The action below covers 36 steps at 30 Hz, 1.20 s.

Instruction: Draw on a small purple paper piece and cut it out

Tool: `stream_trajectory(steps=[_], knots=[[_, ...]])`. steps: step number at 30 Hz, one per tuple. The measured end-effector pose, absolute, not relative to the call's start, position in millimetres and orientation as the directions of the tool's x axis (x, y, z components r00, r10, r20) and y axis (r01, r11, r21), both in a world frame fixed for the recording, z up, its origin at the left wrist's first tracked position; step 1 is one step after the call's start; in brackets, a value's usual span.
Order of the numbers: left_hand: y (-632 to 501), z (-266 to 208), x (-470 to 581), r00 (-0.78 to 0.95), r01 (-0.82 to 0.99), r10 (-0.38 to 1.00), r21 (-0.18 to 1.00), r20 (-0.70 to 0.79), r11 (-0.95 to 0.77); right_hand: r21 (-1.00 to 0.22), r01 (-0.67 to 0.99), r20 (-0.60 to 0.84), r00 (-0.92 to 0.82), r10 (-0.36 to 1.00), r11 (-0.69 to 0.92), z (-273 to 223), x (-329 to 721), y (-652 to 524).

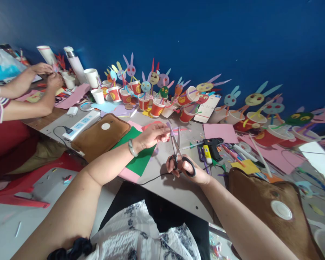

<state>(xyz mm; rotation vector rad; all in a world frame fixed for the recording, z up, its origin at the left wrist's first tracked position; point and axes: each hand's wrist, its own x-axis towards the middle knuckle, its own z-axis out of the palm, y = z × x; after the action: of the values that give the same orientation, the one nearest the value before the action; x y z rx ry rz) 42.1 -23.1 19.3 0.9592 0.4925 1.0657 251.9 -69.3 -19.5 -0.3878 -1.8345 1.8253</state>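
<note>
In my right hand (182, 166) is a pair of scissors (175, 145) with black handles, its blades parted and pointing up and away from me. My left hand (158, 133), with a bracelet at the wrist, pinches a small purple strip of paper (170, 127) beside the blades. Whether the blades touch the strip I cannot tell. Below my left forearm lies a green paper sheet (138, 159). To the right of the scissors are a black glue gun (213, 148) and a yellow glue stick (207, 154).
Along the blue wall stand several paper cups (158, 107) with paper rabbit figures, and a phone (206, 110) showing a timer. Brown cushions (103, 135) lie at both sides. A power strip (82, 125) sits at left. Another person's hands (47, 74) work at far left.
</note>
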Motion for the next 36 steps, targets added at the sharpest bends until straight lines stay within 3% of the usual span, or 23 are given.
stream_trajectory(steps=[16,28,36], knots=[[-24.2,18.1,44.0,0.49,-0.462,0.865,0.874,0.11,0.151,-0.985,-0.165,0.16,-0.791,0.59,0.046,-23.5,256.2,-68.1],[-18.7,22.8,40.7,0.382,-0.645,0.924,0.71,-0.02,0.282,-0.983,-0.172,0.181,-0.794,0.58,0.071,-17.1,253.7,-70.4],[-19.6,22.8,40.4,0.385,-0.675,0.922,0.667,-0.046,0.315,-0.985,-0.145,0.17,-0.812,0.558,0.089,-3.0,248.5,-75.0]])
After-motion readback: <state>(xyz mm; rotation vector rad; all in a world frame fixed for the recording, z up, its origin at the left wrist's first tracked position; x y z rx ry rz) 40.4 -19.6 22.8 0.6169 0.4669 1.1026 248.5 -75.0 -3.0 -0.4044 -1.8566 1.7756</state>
